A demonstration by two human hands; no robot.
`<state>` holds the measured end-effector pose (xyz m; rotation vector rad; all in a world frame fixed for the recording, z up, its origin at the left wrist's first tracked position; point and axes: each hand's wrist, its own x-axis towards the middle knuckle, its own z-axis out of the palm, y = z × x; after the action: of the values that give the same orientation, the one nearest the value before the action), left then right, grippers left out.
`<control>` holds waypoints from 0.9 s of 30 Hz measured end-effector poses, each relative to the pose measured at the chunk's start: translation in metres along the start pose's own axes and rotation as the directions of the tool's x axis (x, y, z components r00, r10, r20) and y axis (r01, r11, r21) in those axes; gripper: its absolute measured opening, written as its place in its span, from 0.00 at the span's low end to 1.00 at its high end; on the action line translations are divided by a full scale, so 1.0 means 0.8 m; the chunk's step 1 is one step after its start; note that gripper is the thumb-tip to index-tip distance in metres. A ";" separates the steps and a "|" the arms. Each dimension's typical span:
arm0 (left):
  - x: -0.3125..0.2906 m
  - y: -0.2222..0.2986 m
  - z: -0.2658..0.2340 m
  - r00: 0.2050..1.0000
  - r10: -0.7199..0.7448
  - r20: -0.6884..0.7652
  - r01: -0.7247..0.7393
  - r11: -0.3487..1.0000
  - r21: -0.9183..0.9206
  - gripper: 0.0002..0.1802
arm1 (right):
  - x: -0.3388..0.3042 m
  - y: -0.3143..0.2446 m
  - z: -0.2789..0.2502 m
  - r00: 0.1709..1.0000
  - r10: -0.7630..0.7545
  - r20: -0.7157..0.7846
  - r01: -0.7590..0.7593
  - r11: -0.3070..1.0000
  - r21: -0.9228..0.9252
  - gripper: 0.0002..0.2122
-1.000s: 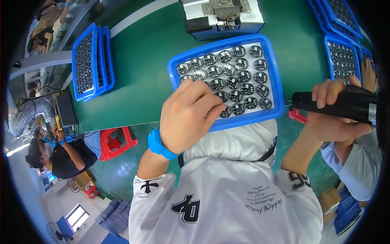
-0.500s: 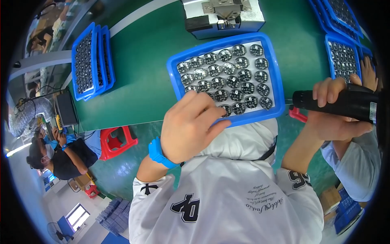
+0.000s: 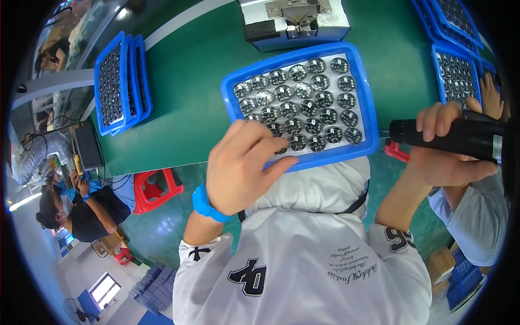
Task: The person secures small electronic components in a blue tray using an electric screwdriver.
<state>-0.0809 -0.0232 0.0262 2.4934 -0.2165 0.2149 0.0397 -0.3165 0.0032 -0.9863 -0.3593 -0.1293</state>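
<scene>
A blue tray (image 3: 374, 116) lies in front of me, lined with white and set with rows of round dark circuit boards (image 3: 308, 108). My left hand (image 3: 241, 165), a blue watch (image 3: 208, 205) on its wrist, reaches over the tray's near left corner. Its fingers are bent down, closed about a partly hidden round circuit board (image 3: 280, 151); the grip itself is mostly covered. To the right of the tray, my right hand (image 3: 441, 127) is wrapped round a black electric screwdriver (image 3: 460, 137). The tool lies level, its thin bit pointing left at the tray's right rim.
A metal fixture (image 3: 297, 21) stands behind the tray on the green table (image 3: 179, 92). Stacked blue trays of boards (image 3: 116, 84) are at the left, more trays (image 3: 457, 76) at the far right. Another person's hand (image 3: 491, 97) is beside those. A red stool (image 3: 157, 190) stands lower left.
My left hand has slid a little to the left along the tray's near row, uncovering a round board. My right hand and the screwdriver hold the same place.
</scene>
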 end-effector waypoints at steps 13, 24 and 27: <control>-0.013 -0.008 -0.002 1.000 -0.020 0.010 0.020 0.999 0.034 0.12 | 0.003 -0.001 -0.002 0.999 0.004 0.032 -0.004 1.000 0.003 0.49; 0.066 -0.015 0.017 0.980 0.150 -0.127 -0.128 0.978 0.162 0.10 | 0.008 0.000 -0.007 0.990 -0.010 0.138 0.005 0.999 0.039 0.53; 0.078 -0.019 0.023 0.985 0.157 -0.073 -0.142 0.975 0.169 0.07 | 0.006 0.000 -0.008 0.987 -0.029 0.158 0.021 0.999 0.050 0.53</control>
<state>-0.0154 -0.0284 0.0154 2.6245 -0.3647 0.4174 0.0459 -0.3212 0.0017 -0.9472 -0.5185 -0.0645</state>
